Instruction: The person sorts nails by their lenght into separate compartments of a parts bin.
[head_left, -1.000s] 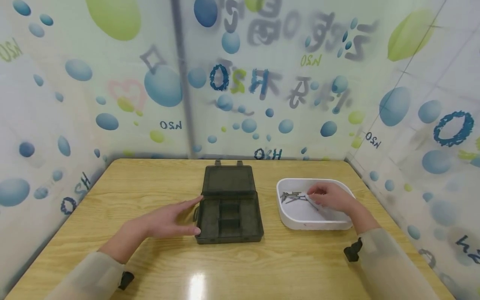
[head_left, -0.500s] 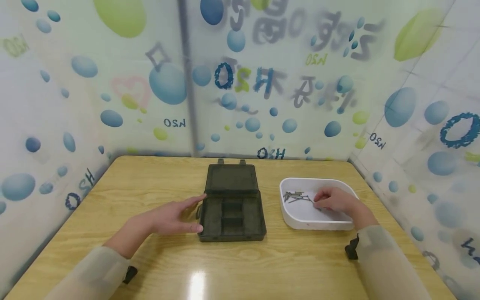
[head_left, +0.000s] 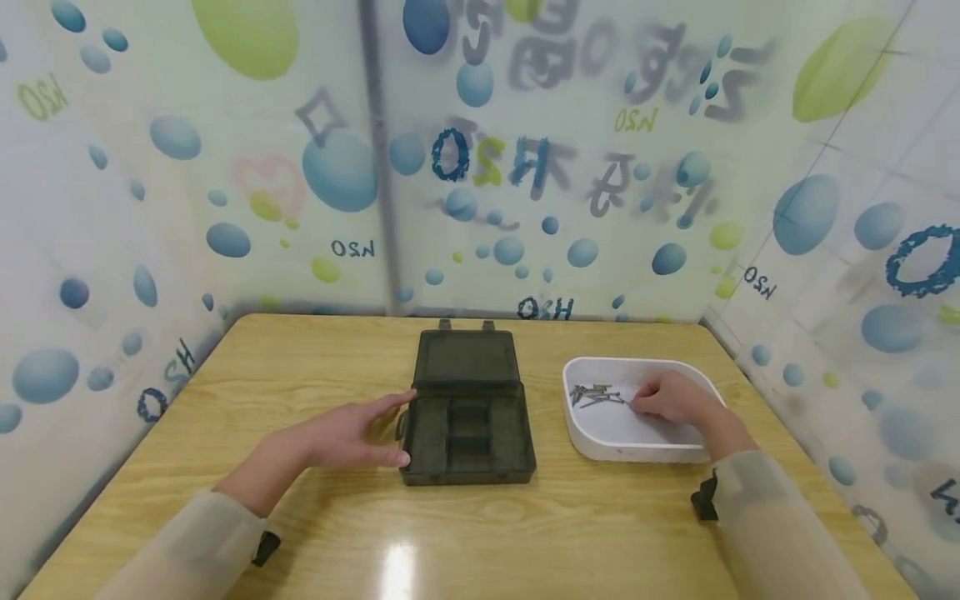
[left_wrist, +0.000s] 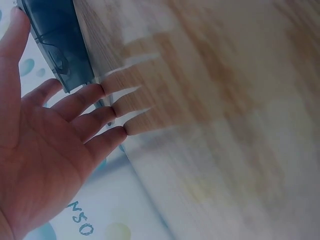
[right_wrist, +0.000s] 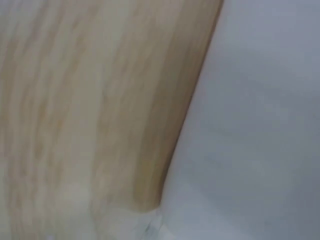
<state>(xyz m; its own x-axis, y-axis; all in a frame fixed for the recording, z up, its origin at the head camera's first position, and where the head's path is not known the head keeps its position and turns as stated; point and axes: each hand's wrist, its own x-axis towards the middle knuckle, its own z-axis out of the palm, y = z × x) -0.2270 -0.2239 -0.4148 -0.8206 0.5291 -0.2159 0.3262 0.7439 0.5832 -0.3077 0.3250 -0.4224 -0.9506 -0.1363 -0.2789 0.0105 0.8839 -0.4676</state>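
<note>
A dark translucent plastic box point(head_left: 468, 479) stands on the table with its lid point(head_left: 467, 360) folded back. My left hand point(head_left: 341, 435) rests its thumb and a fingertip against the box's left side, fingers spread; the left wrist view shows its open palm point(left_wrist: 47, 150) beside the box point(left_wrist: 60, 45). To the right, my right hand point(head_left: 675, 402) reaches into a white tray point(head_left: 637, 452). Its thumb and fingers pinch at the end of a thin metal screw, mostly hidden by the fingertips. Several similar screws point(head_left: 596, 395) lie in the tray's left part.
The wooden table point(head_left: 315, 358) ends at patterned curtains point(head_left: 480, 275) at the back and sides. Inside the box are low dividers point(head_left: 468, 446). The right wrist view holds only blurred tabletop point(right_wrist: 85, 100) and pale curtain point(right_wrist: 250, 120).
My right hand has lowered slightly in the tray, and its fingertips have closed together by the screws. The left hand stays at the box. The whole view has shifted a little.
</note>
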